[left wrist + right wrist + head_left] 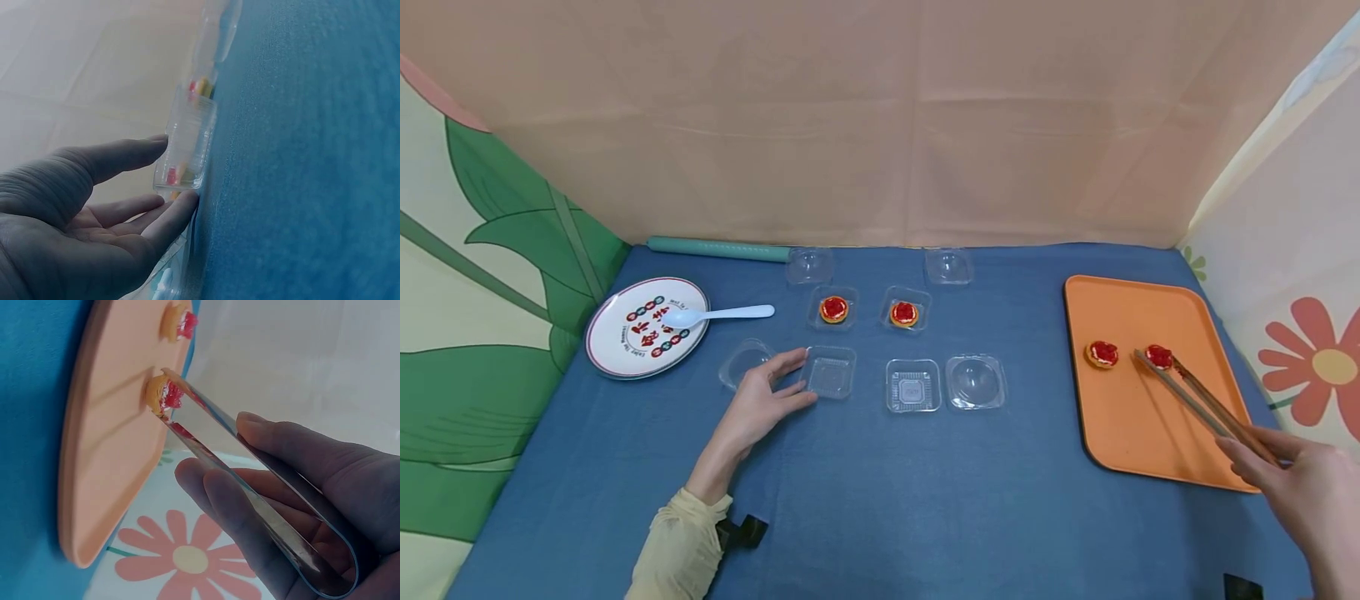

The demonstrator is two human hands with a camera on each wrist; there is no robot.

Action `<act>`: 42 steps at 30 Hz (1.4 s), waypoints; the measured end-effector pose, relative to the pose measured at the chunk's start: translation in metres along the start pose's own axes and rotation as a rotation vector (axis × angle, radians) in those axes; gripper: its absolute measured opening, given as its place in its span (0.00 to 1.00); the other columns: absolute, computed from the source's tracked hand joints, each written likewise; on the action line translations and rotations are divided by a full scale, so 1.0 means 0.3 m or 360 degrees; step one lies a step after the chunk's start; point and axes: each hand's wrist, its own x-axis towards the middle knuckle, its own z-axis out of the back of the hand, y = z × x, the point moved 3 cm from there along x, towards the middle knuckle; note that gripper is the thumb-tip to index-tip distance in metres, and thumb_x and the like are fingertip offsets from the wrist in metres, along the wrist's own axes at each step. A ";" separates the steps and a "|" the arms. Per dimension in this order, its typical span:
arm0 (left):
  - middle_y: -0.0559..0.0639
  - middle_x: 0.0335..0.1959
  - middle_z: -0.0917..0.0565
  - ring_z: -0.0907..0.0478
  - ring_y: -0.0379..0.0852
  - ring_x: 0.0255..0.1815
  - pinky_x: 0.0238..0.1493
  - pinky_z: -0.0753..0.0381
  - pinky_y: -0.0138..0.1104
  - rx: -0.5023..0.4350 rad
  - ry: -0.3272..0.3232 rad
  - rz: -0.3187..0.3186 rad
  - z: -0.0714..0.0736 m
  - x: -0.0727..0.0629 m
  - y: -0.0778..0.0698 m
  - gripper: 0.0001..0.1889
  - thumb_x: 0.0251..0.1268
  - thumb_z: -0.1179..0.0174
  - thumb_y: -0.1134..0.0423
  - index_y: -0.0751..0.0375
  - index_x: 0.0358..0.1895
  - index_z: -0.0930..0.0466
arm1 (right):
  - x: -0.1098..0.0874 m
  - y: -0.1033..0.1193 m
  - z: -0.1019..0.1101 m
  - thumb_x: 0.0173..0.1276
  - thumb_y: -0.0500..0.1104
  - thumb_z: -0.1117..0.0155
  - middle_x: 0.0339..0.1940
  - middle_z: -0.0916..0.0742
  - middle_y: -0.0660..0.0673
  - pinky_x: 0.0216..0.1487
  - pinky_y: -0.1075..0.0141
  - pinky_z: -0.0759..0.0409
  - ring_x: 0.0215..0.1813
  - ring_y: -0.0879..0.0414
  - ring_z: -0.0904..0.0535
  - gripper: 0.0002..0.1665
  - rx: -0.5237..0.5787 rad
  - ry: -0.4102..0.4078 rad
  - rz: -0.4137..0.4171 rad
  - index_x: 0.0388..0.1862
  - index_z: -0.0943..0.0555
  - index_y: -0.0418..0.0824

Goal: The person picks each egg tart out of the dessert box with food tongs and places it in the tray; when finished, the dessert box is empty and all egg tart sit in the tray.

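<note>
**Metal tongs [1217,405] straddle a red-topped tart [1159,357] at the orange tray [1138,308]**

The right wrist view gives the tart's side, which the head view, looking down, does not: a golden shell, a white layer, then glossy red topping, with one tong tip on either side. Neither view settles whether the tart is clear of the tray. The left wrist view shows the palm side of the left hand [763,404]; its grip is loosely spread, thumb and fingers apart and fairly straight, fingertips at the edge of a clear container [830,372]. Only the head view lays out the plate [617,350] with a pale spoon [741,312] across its rim, and two tarts sitting in clear containers farther back.

The tongs are shiny, flat-armed and bent at the closed end. The tray is smooth with rounded corners; the container is thin, transparent and squarish, on a bench [865,500] covered in blue cloth.

The right hand [1292,479] has its grip drawn in around the tongs, thumb on one arm and fingers on the other, the arms partway apart. Their long axis slants from the hand up and leftward in the head view, tips pointing away from the person. A second tart [1102,354] lies just left of them.
</note>
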 end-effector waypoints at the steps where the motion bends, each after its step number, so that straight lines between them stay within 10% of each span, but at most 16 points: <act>1: 0.71 0.80 0.35 0.33 0.69 0.78 0.72 0.22 0.44 0.0001 0.0004 -0.0006 0.000 0.000 0.000 0.38 0.71 0.32 0.77 0.75 0.81 0.38 | 0.001 -0.008 -0.003 0.73 0.29 0.28 0.22 0.15 0.27 0.16 0.75 0.27 0.23 0.37 0.14 0.22 -0.0005 0.0002 -0.0012 0.50 0.23 0.08; 28: 0.70 0.80 0.35 0.34 0.67 0.79 0.72 0.22 0.41 -0.0004 0.0013 -0.0011 0.003 -0.001 -0.001 0.38 0.72 0.32 0.76 0.74 0.81 0.38 | -0.017 -0.056 -0.010 0.77 0.33 0.31 0.33 0.17 0.17 0.18 0.81 0.29 0.24 0.36 0.14 0.26 0.0060 0.0021 -0.0176 0.55 0.27 0.07; 42: 0.70 0.79 0.33 0.35 0.65 0.80 0.74 0.24 0.44 0.0037 -0.0038 -0.0021 0.015 0.002 -0.031 0.39 0.71 0.30 0.73 0.74 0.81 0.39 | -0.044 -0.052 0.018 0.80 0.34 0.37 0.35 0.18 0.16 0.17 0.82 0.27 0.15 0.79 0.31 0.26 0.0199 -0.0054 -0.0296 0.61 0.29 0.09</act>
